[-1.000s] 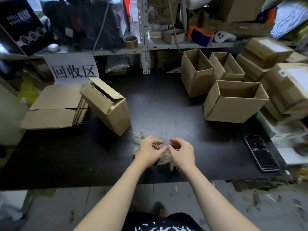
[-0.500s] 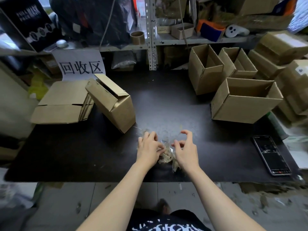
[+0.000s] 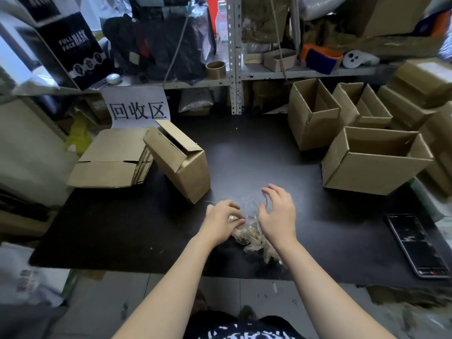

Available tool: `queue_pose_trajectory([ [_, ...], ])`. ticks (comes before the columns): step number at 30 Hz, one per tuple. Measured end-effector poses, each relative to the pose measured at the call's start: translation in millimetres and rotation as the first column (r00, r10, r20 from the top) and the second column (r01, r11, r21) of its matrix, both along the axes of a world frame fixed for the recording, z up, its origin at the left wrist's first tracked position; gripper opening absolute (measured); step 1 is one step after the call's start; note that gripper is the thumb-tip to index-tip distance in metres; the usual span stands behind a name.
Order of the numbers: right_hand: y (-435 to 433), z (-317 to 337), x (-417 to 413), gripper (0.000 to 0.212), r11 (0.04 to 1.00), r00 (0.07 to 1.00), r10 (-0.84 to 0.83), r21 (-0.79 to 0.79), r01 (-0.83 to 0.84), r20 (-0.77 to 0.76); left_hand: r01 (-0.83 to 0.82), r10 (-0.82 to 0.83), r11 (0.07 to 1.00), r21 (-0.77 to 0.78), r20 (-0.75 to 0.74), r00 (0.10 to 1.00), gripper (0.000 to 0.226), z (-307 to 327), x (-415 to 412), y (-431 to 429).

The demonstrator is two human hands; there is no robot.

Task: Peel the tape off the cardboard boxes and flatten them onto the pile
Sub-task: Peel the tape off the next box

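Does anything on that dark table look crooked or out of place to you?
One cardboard box is tipped, leaning against the flattened pile instead of lying flat on it. A crumpled wad of peeled tape sits near the table's front edge between both hands. Otherwise nothing stands out.

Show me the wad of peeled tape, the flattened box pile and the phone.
wad of peeled tape (image 3: 254, 237), head view, on its crumpled middle between the hands.
flattened box pile (image 3: 115, 152), head view, on the top sheet.
phone (image 3: 418, 245), head view, on its screen.
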State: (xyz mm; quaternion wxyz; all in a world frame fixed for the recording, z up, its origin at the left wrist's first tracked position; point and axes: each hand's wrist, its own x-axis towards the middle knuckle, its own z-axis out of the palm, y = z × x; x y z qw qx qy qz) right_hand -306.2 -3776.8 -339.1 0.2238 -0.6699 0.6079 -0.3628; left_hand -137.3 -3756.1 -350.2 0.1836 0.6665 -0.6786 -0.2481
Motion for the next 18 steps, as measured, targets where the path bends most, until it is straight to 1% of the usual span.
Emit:
queue_pose_trajectory([
  [2,-6.7,8.3,4.1,0.039,1.000,1.000,-0.020,-0.025,0.020,-0.003,0.040,-0.039,0.999,-0.024,0.038,0.998,0.016,8.3,7.1,-2.4],
  [4,-13.2,17.4,10.2,0.044,1.000,1.000,0.006,-0.024,-0.006,0.006,0.073,-0.071,0.997,-0.033,0.061,0.996,0.018,15.5,11.9,-3.2],
  [5,-16.0,20.1,13.9,0.045,0.999,1.000,0.027,-0.024,-0.027,0.006,0.076,-0.075,0.997,-0.018,0.048,0.996,0.018,18.2,13.2,-2.7],
  [8,-20.8,22.4,25.4,0.048,0.996,0.996,0.090,0.011,-0.090,0.017,0.087,-0.088,0.995,0.038,0.005,0.996,0.023,21.5,13.4,2.0],
  [12,-21.2,19.0,33.4,0.046,0.984,0.987,0.157,0.080,-0.158,0.021,0.096,-0.102,0.984,0.152,0.032,0.994,0.021,17.4,21.2,8.0],
  [14,-21.0,15.6,32.8,0.045,0.980,0.986,0.163,0.109,-0.164,0.016,0.108,-0.122,0.971,0.215,0.052,0.991,0.021,16.3,26.0,11.4],
  [17,-19.1,11.5,32.9,0.042,0.972,0.984,0.176,0.157,-0.175,0.006,0.130,-0.146,0.951,0.280,0.035,0.989,0.021,21.7,29.7,15.1],
  [18,-18.7,10.8,33.5,0.041,0.969,0.983,0.182,0.169,-0.180,0.000,0.134,-0.159,0.942,0.308,0.059,0.986,0.022,23.9,31.0,14.7],
])
